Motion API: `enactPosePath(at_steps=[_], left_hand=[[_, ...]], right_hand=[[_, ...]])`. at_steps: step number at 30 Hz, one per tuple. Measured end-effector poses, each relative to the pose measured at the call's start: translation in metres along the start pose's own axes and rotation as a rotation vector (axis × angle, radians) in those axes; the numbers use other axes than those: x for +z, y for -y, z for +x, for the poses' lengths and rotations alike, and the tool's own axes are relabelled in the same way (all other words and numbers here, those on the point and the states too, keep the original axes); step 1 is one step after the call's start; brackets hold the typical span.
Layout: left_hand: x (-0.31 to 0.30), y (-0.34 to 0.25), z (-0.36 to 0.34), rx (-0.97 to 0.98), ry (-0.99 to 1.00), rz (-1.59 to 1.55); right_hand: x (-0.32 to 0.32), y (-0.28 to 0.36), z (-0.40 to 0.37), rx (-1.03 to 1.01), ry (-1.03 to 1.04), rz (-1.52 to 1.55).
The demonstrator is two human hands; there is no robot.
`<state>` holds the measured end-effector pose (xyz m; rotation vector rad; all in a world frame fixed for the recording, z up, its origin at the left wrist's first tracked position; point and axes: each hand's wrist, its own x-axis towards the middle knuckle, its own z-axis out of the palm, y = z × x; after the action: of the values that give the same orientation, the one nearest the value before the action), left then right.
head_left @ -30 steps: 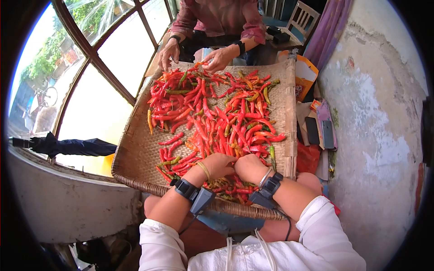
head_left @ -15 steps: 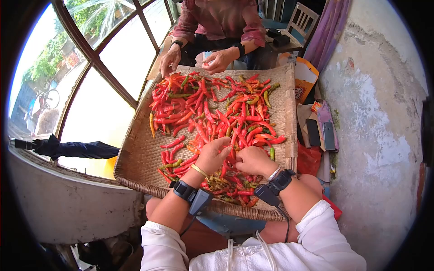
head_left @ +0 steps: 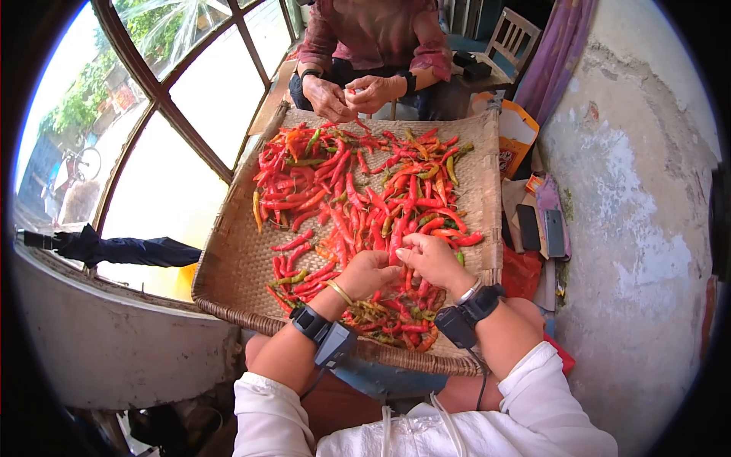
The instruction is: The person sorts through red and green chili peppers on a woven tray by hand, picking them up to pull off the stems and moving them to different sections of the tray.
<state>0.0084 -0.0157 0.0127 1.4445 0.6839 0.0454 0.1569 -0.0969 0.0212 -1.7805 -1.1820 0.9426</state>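
A wide woven tray (head_left: 228, 259) holds a heap of chili peppers (head_left: 304, 179), mostly red, with some orange and green. Over its near half, my left hand (head_left: 367, 273) and my right hand (head_left: 435, 260) almost meet at the fingertips. Between them a red chili pepper (head_left: 396, 242) stands up, pinched by my right thumb and fingers. The closed fingers of my left hand press against its lower end, which they partly hide. Below my hands lies a looser group of small, darker red and greenish peppers (head_left: 400, 316).
Across the tray, a co-worker's hands (head_left: 350, 97) hold a red pepper together. A folded dark umbrella (head_left: 137, 250) lies by the window at left. On the right are two phones (head_left: 554, 232), an orange box (head_left: 518, 129) and a rough wall (head_left: 632, 190); a wooden chair (head_left: 512, 42) stands behind.
My right hand has lifted and turned, and my fingertips now meet around a red pepper. The co-worker's left-side hand has left the heap and joined the other hand at a pepper.
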Motion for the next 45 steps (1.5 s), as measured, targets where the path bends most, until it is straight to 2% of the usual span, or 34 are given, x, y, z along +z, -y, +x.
enactPosePath(at_steps=[1, 3, 4, 8, 9, 10, 12, 13, 14, 17, 22, 26, 28, 31, 35, 37, 38, 40, 42, 45], left_hand=[[-0.008, -0.001, 0.002, 0.004, 0.001, 0.003], [-0.028, -0.004, 0.007, -0.101, 0.072, 0.213], [-0.034, -0.008, 0.008, -0.101, 0.072, 0.214], [-0.041, -0.025, 0.013, 0.389, -0.371, -0.315], [-0.047, -0.018, 0.017, 0.454, -0.492, -0.160], [-0.057, -0.006, 0.020, 0.450, -0.493, -0.160], [-0.078, 0.007, 0.020, 0.396, -0.541, 0.642], [-0.081, 0.006, 0.012, 0.233, -0.534, 0.937], [-0.086, 0.008, 0.008, 0.232, -0.535, 0.937], [-0.104, 0.015, -0.005, -0.029, -0.511, 1.240], [-0.127, 0.030, -0.018, -0.239, -0.596, 1.328], [-0.129, 0.045, -0.013, -0.283, -0.595, 1.387], [-0.130, 0.043, -0.009, -0.386, -0.544, 1.340], [-0.132, 0.046, -0.005, -0.413, -0.559, 1.312], [-0.131, 0.052, -0.006, -0.359, -0.571, 1.493], [-0.123, 0.042, -0.011, -0.213, -0.757, 1.545], [-0.125, 0.038, -0.011, -0.214, -0.757, 1.545], [-0.128, 0.027, -0.010, -0.409, -0.760, 1.328], [-0.126, 0.026, -0.010, -0.412, -0.749, 1.327], [-0.124, 0.033, 0.004, -0.129, -0.610, 1.278]], right_hand=[[-0.002, -0.001, -0.001, -0.003, -0.004, -0.001], [-0.008, -0.007, -0.004, -0.343, -0.121, -0.712], [-0.009, -0.008, -0.006, -0.343, -0.122, -0.711], [-0.011, -0.003, -0.013, -0.288, 0.101, -0.827], [-0.011, 0.000, -0.012, -0.272, 0.186, -0.851], [-0.010, -0.001, -0.013, -0.271, 0.189, -0.849], [-0.010, -0.003, -0.012, -0.204, 0.240, -0.860], [-0.011, -0.002, -0.012, -0.204, 0.240, -0.860], [-0.012, 0.000, -0.012, -0.184, 0.275, -0.881], [-0.008, -0.006, -0.010, -0.150, 0.393, -0.908], [0.000, -0.006, -0.012, -0.069, 0.619, -0.946], [-0.005, 0.002, -0.017, -0.021, 0.649, -0.912], [-0.005, -0.001, -0.018, -0.034, 0.649, -0.930], [-0.001, -0.009, -0.016, -0.097, 0.637, -0.960], [-0.001, -0.006, -0.016, -0.154, 0.540, -0.858], [-0.005, -0.002, -0.015, -0.162, 0.478, -0.831], [-0.010, -0.002, -0.015, -0.132, 0.485, -0.861], [-0.016, -0.003, -0.015, -0.098, 0.495, -0.892], [-0.018, -0.004, -0.015, -0.078, 0.645, -0.817], [-0.016, -0.008, -0.020, -0.147, 0.635, -0.815]])
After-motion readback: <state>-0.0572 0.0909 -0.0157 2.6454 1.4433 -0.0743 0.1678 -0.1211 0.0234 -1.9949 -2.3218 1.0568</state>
